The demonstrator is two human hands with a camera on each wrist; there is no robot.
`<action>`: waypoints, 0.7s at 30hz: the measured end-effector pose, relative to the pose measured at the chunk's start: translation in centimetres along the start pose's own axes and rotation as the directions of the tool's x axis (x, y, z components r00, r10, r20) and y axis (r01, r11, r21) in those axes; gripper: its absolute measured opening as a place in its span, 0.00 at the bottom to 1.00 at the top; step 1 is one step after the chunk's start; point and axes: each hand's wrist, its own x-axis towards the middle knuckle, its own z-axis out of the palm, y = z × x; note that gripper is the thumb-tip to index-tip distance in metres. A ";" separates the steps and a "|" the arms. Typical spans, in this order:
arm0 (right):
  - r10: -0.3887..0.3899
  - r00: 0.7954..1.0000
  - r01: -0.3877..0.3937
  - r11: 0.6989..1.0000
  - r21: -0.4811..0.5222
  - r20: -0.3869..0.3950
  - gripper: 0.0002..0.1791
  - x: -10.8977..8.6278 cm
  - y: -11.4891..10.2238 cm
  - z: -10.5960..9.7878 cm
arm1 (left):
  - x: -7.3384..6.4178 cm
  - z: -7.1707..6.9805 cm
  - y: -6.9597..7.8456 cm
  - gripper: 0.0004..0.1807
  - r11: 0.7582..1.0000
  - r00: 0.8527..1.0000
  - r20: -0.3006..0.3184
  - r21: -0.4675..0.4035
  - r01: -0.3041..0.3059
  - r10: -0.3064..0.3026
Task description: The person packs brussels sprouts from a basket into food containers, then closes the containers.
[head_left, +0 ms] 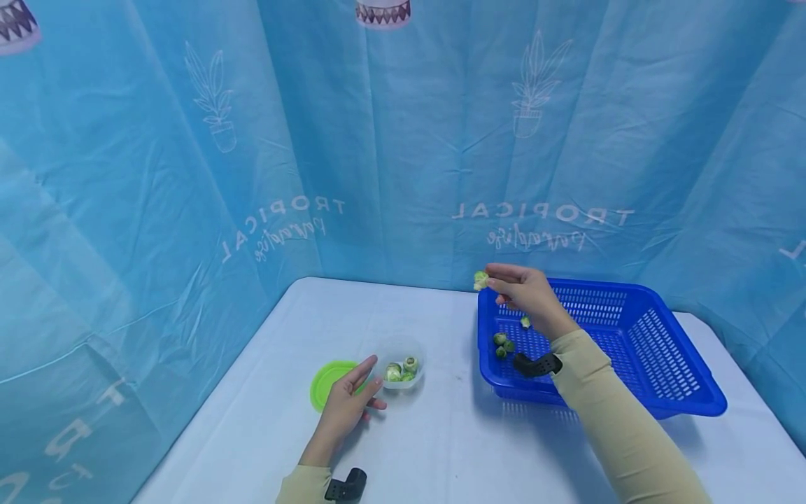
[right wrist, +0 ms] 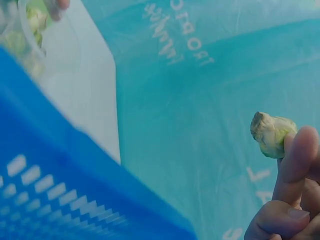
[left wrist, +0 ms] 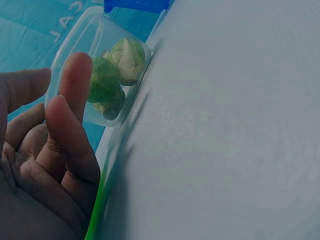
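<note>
Right fingers [head_left: 507, 270] pinch sprout [head_left: 481, 281] (curtain [head_left: 409, 140]: mirrored "TROPICAL").

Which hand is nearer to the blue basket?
Right. The right hand is over the left part of the blue basket, pinching a Brussels sprout; the left hand is farther left, beside the clear container.

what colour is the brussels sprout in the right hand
The brussels sprout is pale yellowish green with a brownish stem end; the right wrist view shows it best.

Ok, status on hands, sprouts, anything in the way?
Right hand pinching one sprout, raised near left end of blue basket. Left hand beside clear tub with sprouts inside, contact unclear. Green lid left of tub, not between tub and basket.
</note>
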 end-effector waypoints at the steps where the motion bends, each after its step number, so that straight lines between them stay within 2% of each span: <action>1: -0.002 1.000 0.002 1.000 0.002 0.013 0.26 0.0 -0.1 0.3 | 0.2 0.0 -0.3 0.30 1.000 1.000 -0.004 0.001 0.001 -0.001; 5: -0.006 0.999 0.004 1.000 0.031 0.049 0.25 -0.3 -0.6 1.4 | 0.1 -0.1 -0.3 0.30 1.000 1.000 0.001 -0.003 0.002 -0.002; 14: -0.009 0.996 0.009 1.000 0.002 0.093 0.21 -1.0 -1.3 4.3 | -1.4 -0.1 2.2 0.30 1.000 1.000 0.024 -0.004 -0.004 0.004; 21: -0.064 0.984 0.064 0.998 0.008 0.169 0.18 -1.6 -1.1 7.1 | -1.1 0.0 1.8 0.30 1.000 0.999 0.033 0.001 -0.011 0.011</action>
